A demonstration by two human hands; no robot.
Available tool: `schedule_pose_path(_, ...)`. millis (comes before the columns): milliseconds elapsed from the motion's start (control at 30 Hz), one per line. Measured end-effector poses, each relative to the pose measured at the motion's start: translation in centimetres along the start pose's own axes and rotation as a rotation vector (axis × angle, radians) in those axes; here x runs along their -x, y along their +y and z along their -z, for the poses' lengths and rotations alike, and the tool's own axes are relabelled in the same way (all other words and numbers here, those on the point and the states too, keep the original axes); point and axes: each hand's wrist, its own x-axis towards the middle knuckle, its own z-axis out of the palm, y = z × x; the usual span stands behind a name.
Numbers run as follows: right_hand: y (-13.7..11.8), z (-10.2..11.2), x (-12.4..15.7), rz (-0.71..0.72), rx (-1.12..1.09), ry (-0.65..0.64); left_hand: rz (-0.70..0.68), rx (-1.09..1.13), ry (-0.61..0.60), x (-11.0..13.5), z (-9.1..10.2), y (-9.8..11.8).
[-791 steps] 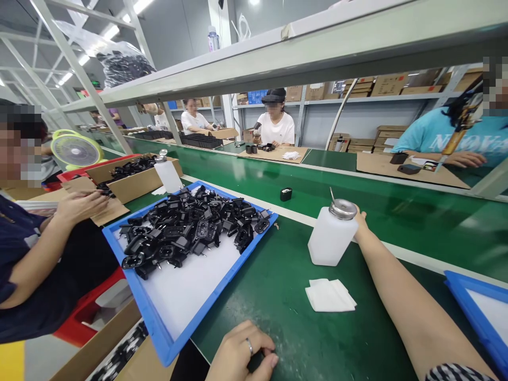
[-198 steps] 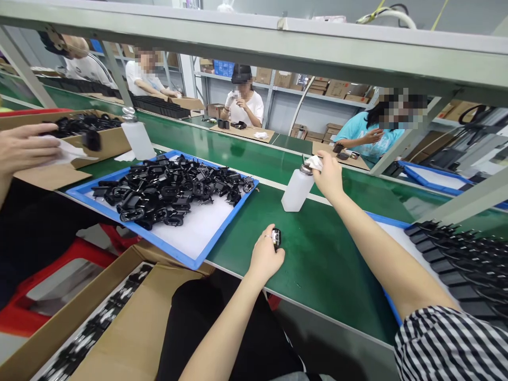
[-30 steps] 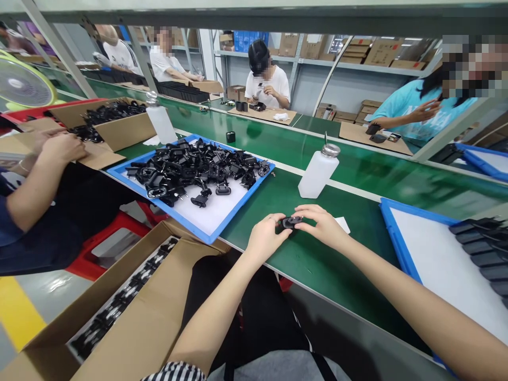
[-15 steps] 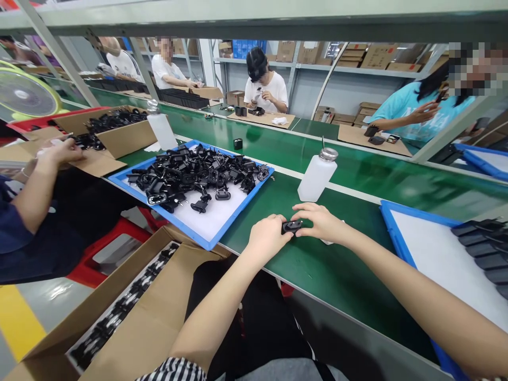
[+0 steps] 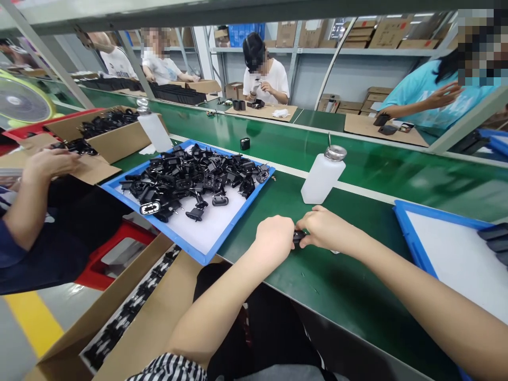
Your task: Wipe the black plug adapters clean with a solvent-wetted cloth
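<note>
Both my hands meet over the green table (image 5: 317, 280) and pinch one small black plug part (image 5: 298, 236) between them. My left hand (image 5: 274, 239) is curled on its left end, my right hand (image 5: 326, 228) on its right end. Most of the part is hidden by my fingers. A bit of white cloth (image 5: 335, 251) peeks out under my right hand. Just behind stands a white squeeze bottle (image 5: 322, 174) with a metal cap. To the left lies a blue tray (image 5: 200, 257) heaped with several black plug parts (image 5: 190, 172).
Another blue tray (image 5: 410, 233) with black parts sits at the right. A cardboard box (image 5: 130, 323) of parts stands below the table edge. A neighbour's arm (image 5: 24, 201) works at the left by a carton (image 5: 119, 140) and a second bottle (image 5: 153, 127). A conveyor (image 5: 377, 169) carries one black part (image 5: 245, 143); other people sit beyond.
My hands have closed in tighter round the black part, hiding more of it. The view has shifted slightly; the part on the conveyor has drifted right.
</note>
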Motion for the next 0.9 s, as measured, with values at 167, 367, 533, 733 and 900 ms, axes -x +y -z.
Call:
schedule_pose_path(167,-0.29,0.42,-0.06,0.025,0.038,-0.012,-0.011,-0.021,0.004,0.16,0.01,0.1)
schedule_pose_path(367,-0.02,0.53,-0.17,0.039,0.053,-0.064,-0.021,-0.024,-0.029,0.08,-0.29,0.02)
schedule_pose_path(533,-0.07,0.48,-0.04,0.003,0.023,-0.072,-0.074,-0.001,-0.046,0.34,0.22,-0.5)
schedule_pose_path(733,-0.02,0.65,-0.3,0.033,-0.023,-0.118,-0.02,0.006,-0.088,-0.02,0.48,-0.03)
schedule_pose_path(900,0.37,0.24,-0.39,0.071,-0.022,-0.085,0.006,0.011,-0.097,-0.59,0.22,0.24)
